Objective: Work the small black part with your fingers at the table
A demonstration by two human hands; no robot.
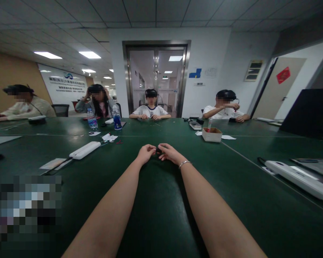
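Observation:
Both my arms reach out over the green table (156, 200), and the hands meet near its middle. A small black object (158, 150) sits between my fingertips; it is too small and dark for me to tell its kind. My left hand (146, 154) pinches it from the left with thumb and forefinger. From the right, my right hand (171, 154) closes its fingers on the same object and partly covers it. A silver bracelet (184, 163) circles my right wrist.
Left of my hands lie a white power bank (85, 150), paper scraps (109, 137) and two bottles (117, 120). A small box (212, 135) stands ahead to the right, another white device (298, 179) nearer. Several people wearing headsets sit across the table.

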